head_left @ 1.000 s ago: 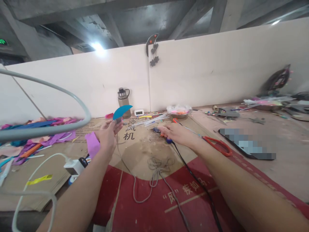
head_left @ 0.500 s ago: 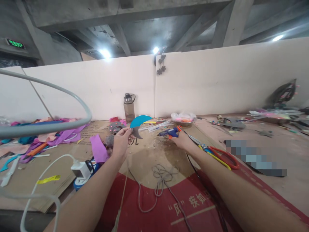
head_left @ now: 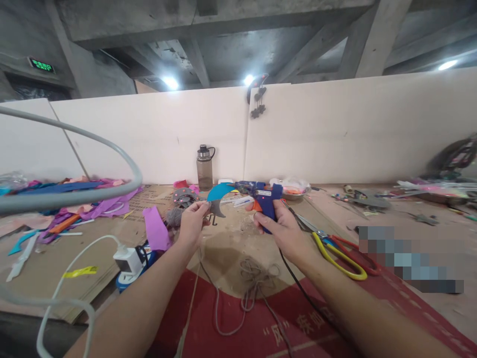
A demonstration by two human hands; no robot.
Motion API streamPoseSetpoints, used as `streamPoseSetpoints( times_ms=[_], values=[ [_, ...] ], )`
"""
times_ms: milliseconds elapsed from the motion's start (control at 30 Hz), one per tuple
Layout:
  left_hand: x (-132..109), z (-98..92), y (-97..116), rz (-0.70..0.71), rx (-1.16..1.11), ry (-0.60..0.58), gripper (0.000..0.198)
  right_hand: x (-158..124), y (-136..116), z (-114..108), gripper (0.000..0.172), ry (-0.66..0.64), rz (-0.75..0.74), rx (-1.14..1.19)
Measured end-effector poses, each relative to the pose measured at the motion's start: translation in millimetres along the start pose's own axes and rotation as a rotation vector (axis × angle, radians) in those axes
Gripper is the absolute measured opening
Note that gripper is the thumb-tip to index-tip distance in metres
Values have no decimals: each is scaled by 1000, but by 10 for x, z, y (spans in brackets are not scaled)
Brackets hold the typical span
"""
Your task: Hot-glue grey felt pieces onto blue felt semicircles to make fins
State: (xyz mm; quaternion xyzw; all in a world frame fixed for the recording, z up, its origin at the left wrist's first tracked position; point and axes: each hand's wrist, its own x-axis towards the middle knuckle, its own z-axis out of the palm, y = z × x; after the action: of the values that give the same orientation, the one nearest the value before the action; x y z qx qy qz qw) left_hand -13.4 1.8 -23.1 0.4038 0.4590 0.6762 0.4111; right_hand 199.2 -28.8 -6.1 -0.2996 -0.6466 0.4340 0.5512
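My left hand (head_left: 194, 224) pinches a thin crescent-shaped piece (head_left: 217, 209), grey at its lower tip, with a blue curved part (head_left: 220, 191) above; I cannot tell whether the two are joined. In my right hand (head_left: 280, 224) is a blue hot glue gun (head_left: 265, 199) with an orange trigger. Its nozzle points left, over the blue part; whether it touches is unclear. A black cable runs down from its handle. Grey yarn (head_left: 254, 283) lies loosely looped on the cardboard (head_left: 231, 248) below, and a ball of grey yarn (head_left: 174, 217) sits left of my left hand.
Red- and yellow-handled scissors (head_left: 337, 253) lie beside my right forearm. A power strip with a white charger (head_left: 127, 259) is at left, near purple fabric (head_left: 156, 229). A bottle (head_left: 204, 168) stands at the back. A white cable (head_left: 126, 154) arcs across the left foreground.
My right hand has picked the glue gun up from the cardboard and raised it toward the crescent piece. My left hand still pinches the crescent. The camera view has shifted slightly.
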Motion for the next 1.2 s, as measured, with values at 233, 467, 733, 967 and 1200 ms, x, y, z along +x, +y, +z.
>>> streamPoseSetpoints(
  times_ms=[233,467,733,967,1200],
  values=[
    [-71,66,8,-10,-92,-38,25,-64,-43,74,24,-18,-13,-267],
    [-129,116,56,34,-157,-56,24,-95,-60,110,26,-14,-23,-409],
    [-184,166,62,30,-213,-86,23,-100,35,98,26,-5,-73,-499],
    [-193,177,48,64,-167,-91,21,-114,47,129,25,-7,-122,-515],
    [-172,167,20,96,-147,-90,21,-114,61,127,27,-5,-126,-544]
  ],
)
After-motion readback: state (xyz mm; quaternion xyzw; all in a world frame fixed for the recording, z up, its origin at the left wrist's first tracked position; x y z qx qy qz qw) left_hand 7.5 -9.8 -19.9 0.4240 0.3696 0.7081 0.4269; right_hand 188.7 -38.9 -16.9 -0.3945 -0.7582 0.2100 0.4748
